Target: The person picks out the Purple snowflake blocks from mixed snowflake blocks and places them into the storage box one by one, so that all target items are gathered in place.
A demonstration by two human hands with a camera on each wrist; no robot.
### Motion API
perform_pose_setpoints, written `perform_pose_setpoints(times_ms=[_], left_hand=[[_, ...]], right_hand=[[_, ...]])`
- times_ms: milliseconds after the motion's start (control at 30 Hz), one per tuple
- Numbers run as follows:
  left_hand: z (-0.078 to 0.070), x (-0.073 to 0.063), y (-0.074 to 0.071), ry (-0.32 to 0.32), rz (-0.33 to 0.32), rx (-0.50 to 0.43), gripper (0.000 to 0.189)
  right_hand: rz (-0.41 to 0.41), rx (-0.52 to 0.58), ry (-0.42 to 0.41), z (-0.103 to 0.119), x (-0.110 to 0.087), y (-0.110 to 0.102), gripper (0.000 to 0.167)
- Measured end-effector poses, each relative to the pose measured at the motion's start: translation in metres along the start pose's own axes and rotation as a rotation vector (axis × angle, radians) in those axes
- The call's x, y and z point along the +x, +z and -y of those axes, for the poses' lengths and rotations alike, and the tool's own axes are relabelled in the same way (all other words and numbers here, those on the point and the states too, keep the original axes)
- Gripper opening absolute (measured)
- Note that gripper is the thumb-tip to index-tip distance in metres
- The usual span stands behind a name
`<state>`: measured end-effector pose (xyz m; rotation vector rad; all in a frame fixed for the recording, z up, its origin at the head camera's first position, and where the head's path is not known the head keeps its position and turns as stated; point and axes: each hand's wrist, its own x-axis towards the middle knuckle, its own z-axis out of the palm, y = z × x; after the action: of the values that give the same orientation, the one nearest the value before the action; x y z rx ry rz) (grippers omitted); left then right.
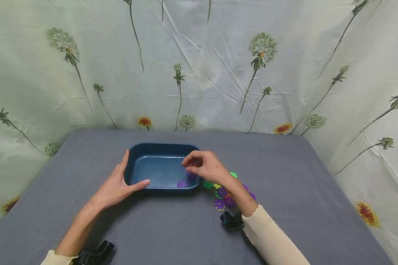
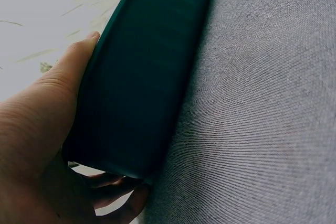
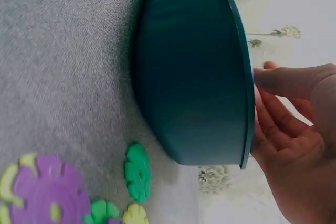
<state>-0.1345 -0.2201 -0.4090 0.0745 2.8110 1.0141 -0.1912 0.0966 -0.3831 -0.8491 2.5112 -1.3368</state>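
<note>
A blue rectangular plastic tray (image 1: 159,169) stands on the cloth, and my left hand (image 1: 114,187) grips its left end. In the left wrist view, that hand's thumb lies along the rim while the fingers wrap the end wall. My right hand (image 1: 207,167) is over the tray's right end, thumb and bent fingers parted. Just below its fingertips a purple flower-shaped plastic disc (image 1: 192,175) shows inside the tray, partly hidden. Another purple disc (image 1: 181,184) lies by the front wall. The right wrist view has the right hand (image 3: 294,124) behind the tray rim, fingertips hidden.
Several purple, green and yellow discs lie loosely piled right of the tray, partly under the right forearm, among them a purple disc (image 1: 219,204) and a green disc (image 3: 138,172). Grey cloth (image 1: 172,228) covers the table. A flower-printed curtain (image 1: 219,73) hangs behind.
</note>
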Motion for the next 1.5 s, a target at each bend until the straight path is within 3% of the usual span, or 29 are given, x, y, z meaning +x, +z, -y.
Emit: perform_pose_setpoints(times_ms=[167,333,633,967,1500], left_hand=[[-0.006,0.006,0.008,0.015,0.024,-0.007,0.13],[-0.001,0.0,0.01,0.018,0.02,-0.027,0.129],[0.012,-0.013,0.008,0.012,0.015,-0.028,0.13],[0.009,-0.011,0.003,-0.002,0.0,-0.014,0.13],[0.0,-0.006,-0.001,-0.005,-0.001,-0.006,0.131]], right_hand=[[-0.133,0.011,0.011,-0.008,-0.017,-0.011,0.012],[-0.169,0.034,0.01,-0.014,-0.025,-0.011,0.012],[-0.164,0.024,0.051,-0.023,-0.039,-0.011,0.014],[-0.172,0.008,0.042,-0.034,-0.055,-0.028,0.013],[-0.097,-0.056,0.1,-0.053,-0.074,-0.044,0.015]])
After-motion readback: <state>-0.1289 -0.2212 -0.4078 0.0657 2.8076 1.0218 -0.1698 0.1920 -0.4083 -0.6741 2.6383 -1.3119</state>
